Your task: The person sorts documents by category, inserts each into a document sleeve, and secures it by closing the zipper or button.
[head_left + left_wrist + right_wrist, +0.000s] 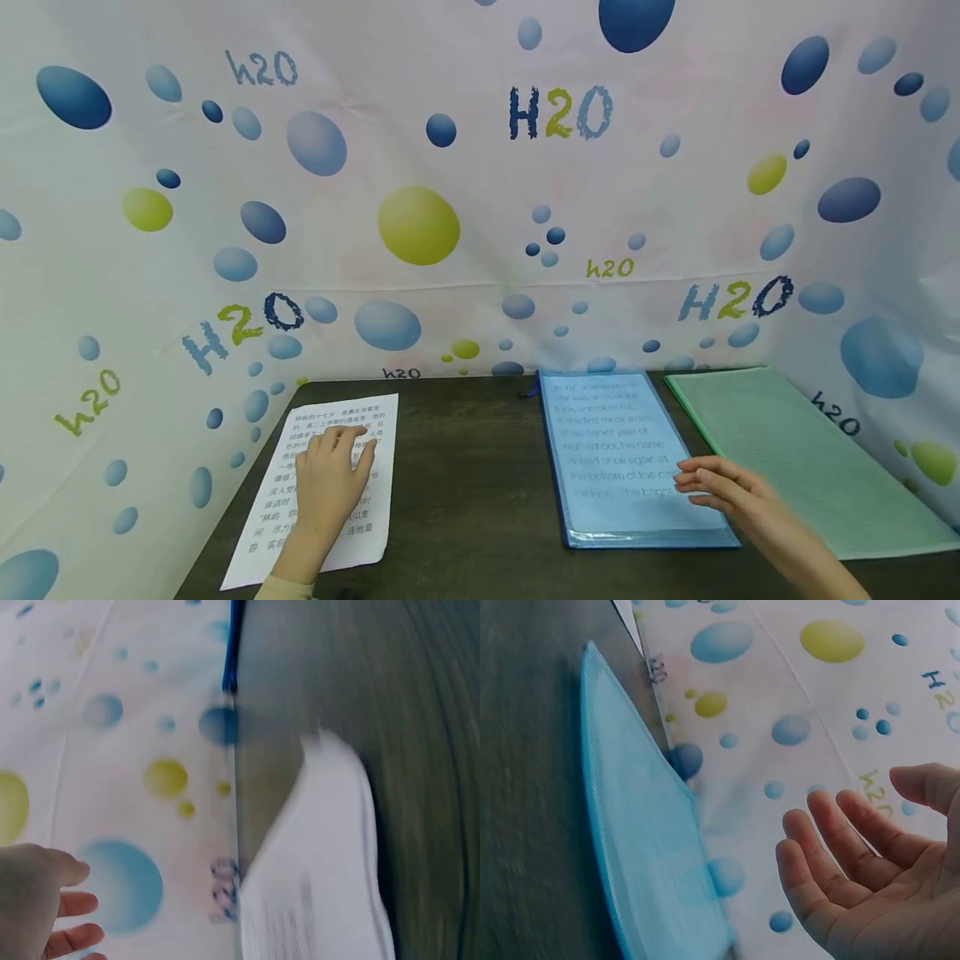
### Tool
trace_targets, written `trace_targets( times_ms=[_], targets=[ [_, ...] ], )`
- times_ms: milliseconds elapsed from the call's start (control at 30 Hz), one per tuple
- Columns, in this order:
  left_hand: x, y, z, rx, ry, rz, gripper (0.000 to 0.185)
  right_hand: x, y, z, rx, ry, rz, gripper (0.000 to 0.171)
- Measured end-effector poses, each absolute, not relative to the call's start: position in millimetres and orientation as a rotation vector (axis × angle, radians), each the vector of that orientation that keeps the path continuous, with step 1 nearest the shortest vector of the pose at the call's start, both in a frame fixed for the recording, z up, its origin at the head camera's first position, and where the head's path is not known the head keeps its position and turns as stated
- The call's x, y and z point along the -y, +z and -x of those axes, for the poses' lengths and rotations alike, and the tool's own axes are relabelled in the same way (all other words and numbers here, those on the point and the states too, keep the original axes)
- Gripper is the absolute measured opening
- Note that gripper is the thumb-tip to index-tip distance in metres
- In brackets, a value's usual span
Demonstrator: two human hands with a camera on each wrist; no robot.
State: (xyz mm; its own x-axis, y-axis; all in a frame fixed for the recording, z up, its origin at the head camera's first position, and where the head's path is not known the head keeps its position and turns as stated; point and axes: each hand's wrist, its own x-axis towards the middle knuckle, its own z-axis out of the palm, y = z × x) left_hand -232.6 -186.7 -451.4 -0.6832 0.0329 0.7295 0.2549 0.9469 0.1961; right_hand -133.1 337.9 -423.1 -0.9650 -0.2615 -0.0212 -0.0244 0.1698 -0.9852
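- On the dark table, our left hand rests flat on the printed sheet, fingers straight, left of the blue folder.
- Our right hand hovers with relaxed fingers over that folder's right edge, holding nothing.
- The left wrist view is blurred.

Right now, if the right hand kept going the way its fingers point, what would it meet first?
Probably the blue folder: the right hand points left at its edge, though whether they already touch is unclear.

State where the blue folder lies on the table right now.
In the head view, the blue folder lies right of centre on the dark table, beside the green folder, with the right hand at its right edge.
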Motion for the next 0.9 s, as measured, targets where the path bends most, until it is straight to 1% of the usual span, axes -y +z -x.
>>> trace_targets(
  times_ms=[67, 167, 233, 467, 600, 767, 900],
  targets=[
    [197.3, -453.7, 234.6, 2.317, -0.345, 0.187, 0.028, -342.2, -422.2, 131.8, -2.459, -1.794, 0.154, 0.033],
    [212.9, -456.4, 238.1, 2.330, -0.311, 0.162, 0.031, -349.1, -420.9, 131.0, -2.697, -1.648, 0.026, 0.040],
    [223.1, -457.9, 240.2, 2.340, -0.300, 0.138, 0.032, -355.6, -421.3, 130.4, -2.828, -1.536, 0.004, 0.044],
    [255.1, -462.9, 242.8, 2.462, -0.313, -0.013, 0.042, -382.2, -433.7, 129.5, -3.233, -1.155, -0.074, 0.040],
    [271.8, -462.6, 241.9, 2.620, -0.342, -0.106, 0.055, -394.9, -441.5, 131.1, -3.316, -0.964, -0.090, 0.044],
    [292.7, -459.6, 240.5, 2.886, -0.429, -0.232, 0.079, -404.0, -448.6, 134.5, -3.330, -0.804, -0.057, 0.049],
    [303.7, -460.4, 240.9, 3.001, -0.466, -0.271, 0.091, -411.2, -453.1, 136.8, -3.303, -0.703, -0.057, 0.053]
  ],
)
